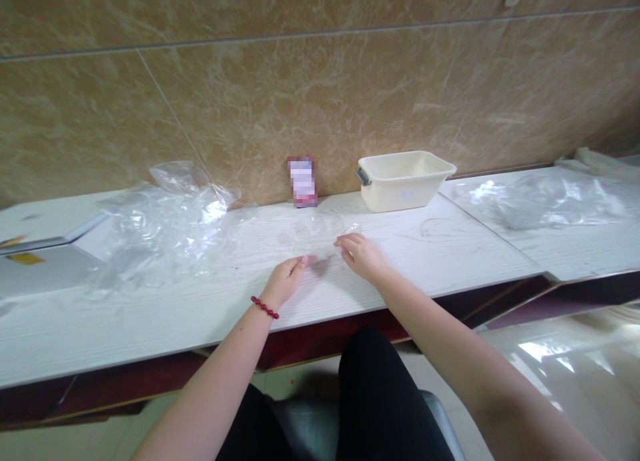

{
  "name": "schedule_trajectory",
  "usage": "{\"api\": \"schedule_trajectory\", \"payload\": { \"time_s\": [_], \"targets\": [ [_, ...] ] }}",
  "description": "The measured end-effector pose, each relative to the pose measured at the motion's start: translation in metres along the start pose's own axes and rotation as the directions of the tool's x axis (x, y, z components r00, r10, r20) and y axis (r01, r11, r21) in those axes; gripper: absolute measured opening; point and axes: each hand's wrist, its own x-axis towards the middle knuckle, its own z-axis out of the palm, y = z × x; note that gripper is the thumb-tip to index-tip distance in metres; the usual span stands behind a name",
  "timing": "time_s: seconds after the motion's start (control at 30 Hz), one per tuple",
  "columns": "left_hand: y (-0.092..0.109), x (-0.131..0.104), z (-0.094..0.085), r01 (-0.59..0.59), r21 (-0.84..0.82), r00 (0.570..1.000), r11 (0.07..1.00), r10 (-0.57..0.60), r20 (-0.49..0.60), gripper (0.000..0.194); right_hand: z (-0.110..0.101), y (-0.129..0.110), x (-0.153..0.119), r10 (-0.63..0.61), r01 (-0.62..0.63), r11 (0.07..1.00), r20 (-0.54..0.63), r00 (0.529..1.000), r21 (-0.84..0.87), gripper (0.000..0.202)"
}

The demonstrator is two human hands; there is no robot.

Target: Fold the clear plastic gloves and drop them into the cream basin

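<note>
A sheet or bag of thin clear plastic (323,236) lies between my hands, close to the white tabletop; its outline is faint. My left hand (286,276), with a red bead bracelet at the wrist, is closed, thumb and fingers pinching the plastic's near left edge. On the opposite side my right hand (361,254) is bent over with its fingertips drawn together on the plastic. A heap of crumpled clear plastic bags (167,224) sits to the left of my left hand.
A cream plastic bin (400,191) with a grey handle stands against the wall, beside a pixelated phone-like item (303,182). At far left is a white box (45,264). More clear plastic (545,198) lies to the right. The table (165,331) ends just before my knees.
</note>
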Motion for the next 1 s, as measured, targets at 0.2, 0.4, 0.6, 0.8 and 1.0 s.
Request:
{"api": "schedule_trajectory", "payload": {
  "time_s": [0.2, 0.4, 0.6, 0.8, 1.0],
  "targets": [
    [0.002, -0.001, 0.0, -0.164, 0.135, 0.985, 0.977, 0.154, 0.08, 0.032, -0.013, 0.002, -0.014, -0.014, 0.014, 1.0, -0.007, 1.0, 0.017, 0.015],
    [0.005, -0.004, -0.001, -0.263, 0.166, 0.959, 0.95, 0.239, 0.151, 0.028, -0.024, 0.001, -0.027, -0.034, 0.037, 0.999, 0.089, 0.995, -0.031, 0.019],
    [0.0, -0.005, 0.001, -0.275, 0.197, 0.955, 0.941, 0.243, 0.17, 0.029, -0.029, 0.007, -0.037, -0.069, 0.07, 0.997, 0.077, 0.995, -0.013, 0.022],
    [-0.001, -0.007, 0.001, -0.28, 0.224, 0.955, 0.933, 0.247, 0.164, 0.031, -0.038, 0.01, -0.044, -0.032, 0.04, 0.993, 0.072, 0.997, -0.109, 0.027],
    [-0.001, -0.009, -0.002, -0.302, 0.244, 0.946, 0.922, 0.258, 0.195, 0.031, -0.027, 0.038, -0.026, 0.203, -0.196, 0.95, 0.003, 0.979, -0.244, 0.031]
  ]
}}
